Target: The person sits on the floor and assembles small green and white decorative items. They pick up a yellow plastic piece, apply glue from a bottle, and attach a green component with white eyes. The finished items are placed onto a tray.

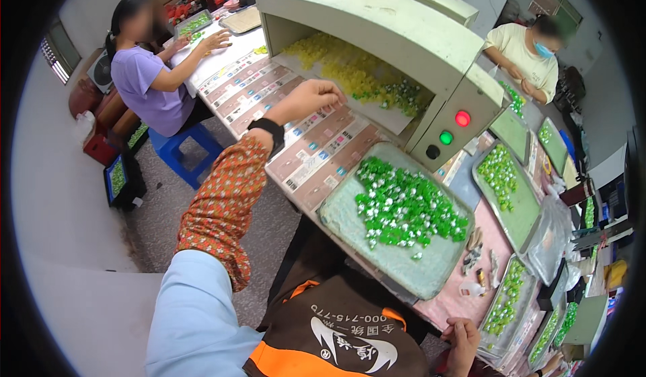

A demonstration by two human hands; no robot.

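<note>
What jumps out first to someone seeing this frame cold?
A tray heaped with bright green pieces sits mid-table. Behind it, a pale hooded machine shows red and green lights over yellow pieces. The left hand reaches over a belt of printed cards; the right hand rests low, near the table edge.

Beyond our station we see a blue stool [180, 149] under a person in a purple shirt [145, 84], a second person in pale yellow [521, 50] opposite, and red [462, 118] and green [445, 137] indicator lights on a cream cabinet [377, 20].
</note>
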